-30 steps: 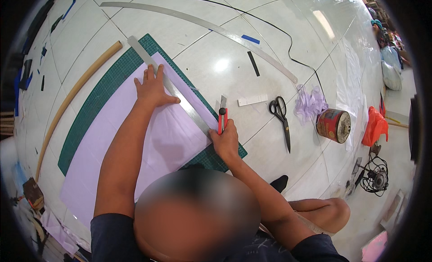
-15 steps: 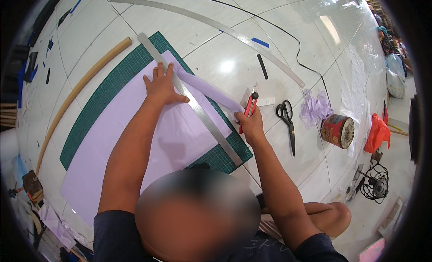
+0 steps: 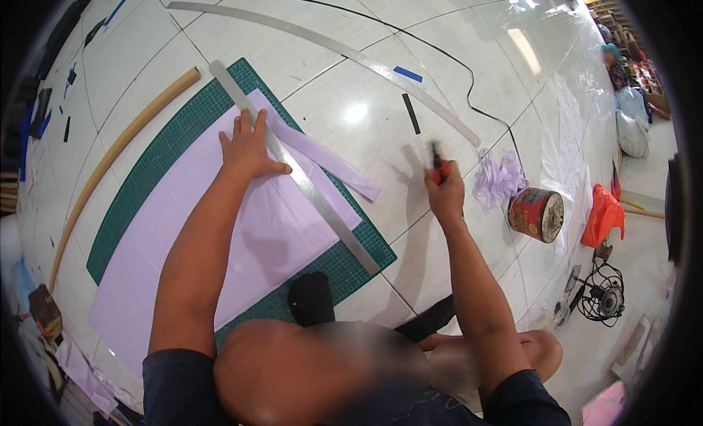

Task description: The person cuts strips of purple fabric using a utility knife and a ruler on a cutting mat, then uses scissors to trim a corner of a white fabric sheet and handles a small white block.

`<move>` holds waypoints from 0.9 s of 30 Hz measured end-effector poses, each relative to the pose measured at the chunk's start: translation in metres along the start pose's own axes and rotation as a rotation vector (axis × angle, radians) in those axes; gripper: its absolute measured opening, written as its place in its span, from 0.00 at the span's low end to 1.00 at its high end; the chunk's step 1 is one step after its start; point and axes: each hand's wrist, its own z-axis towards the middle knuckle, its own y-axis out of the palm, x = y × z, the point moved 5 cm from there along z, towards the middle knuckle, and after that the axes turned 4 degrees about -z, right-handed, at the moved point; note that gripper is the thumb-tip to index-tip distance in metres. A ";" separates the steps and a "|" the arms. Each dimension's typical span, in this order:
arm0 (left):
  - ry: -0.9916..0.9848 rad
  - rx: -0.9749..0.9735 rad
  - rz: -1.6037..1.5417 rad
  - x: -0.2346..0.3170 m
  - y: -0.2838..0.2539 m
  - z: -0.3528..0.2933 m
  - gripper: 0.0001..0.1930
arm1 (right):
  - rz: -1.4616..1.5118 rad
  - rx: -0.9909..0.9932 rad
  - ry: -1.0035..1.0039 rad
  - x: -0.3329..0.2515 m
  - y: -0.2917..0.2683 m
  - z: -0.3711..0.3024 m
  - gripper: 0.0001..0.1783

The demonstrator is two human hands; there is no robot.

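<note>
My left hand (image 3: 251, 148) presses down with spread fingers on a steel ruler (image 3: 323, 196) and the lilac cloth (image 3: 190, 214) under it. Both rest on a green cutting mat (image 3: 157, 170). A narrow lilac strip (image 3: 329, 159) runs out from the ruler's far side, its loose end over the mat's right edge. Away to the right, above the tiles, my right hand (image 3: 447, 188) is closed around a red and black utility knife (image 3: 439, 166), which is smeared by motion. The scissors cannot be seen now; my right hand and forearm cover that area.
A long metal strip (image 3: 315, 36) and a dark cord (image 3: 439, 56) cross the tiles beyond the mat. A brown tube (image 3: 121, 144) curves along the left. To the right are crumpled lilac cloth (image 3: 501, 176), a round tin (image 3: 534, 214) and a red plastic bag (image 3: 604, 215).
My right hand has let go of the strip's end and moved right with the knife, over where the scissors were. The strip's end has dropped. My left hand stays on the ruler.
</note>
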 end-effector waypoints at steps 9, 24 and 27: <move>-0.004 0.015 0.001 -0.012 0.003 -0.002 0.74 | 0.059 -0.079 0.242 -0.031 0.010 -0.020 0.15; 0.166 0.123 -0.082 -0.030 -0.031 0.029 0.33 | 0.370 -0.427 0.169 -0.151 0.056 -0.036 0.16; 0.204 0.181 -0.053 -0.033 -0.039 0.037 0.31 | 0.357 -0.446 0.007 -0.195 0.070 -0.022 0.16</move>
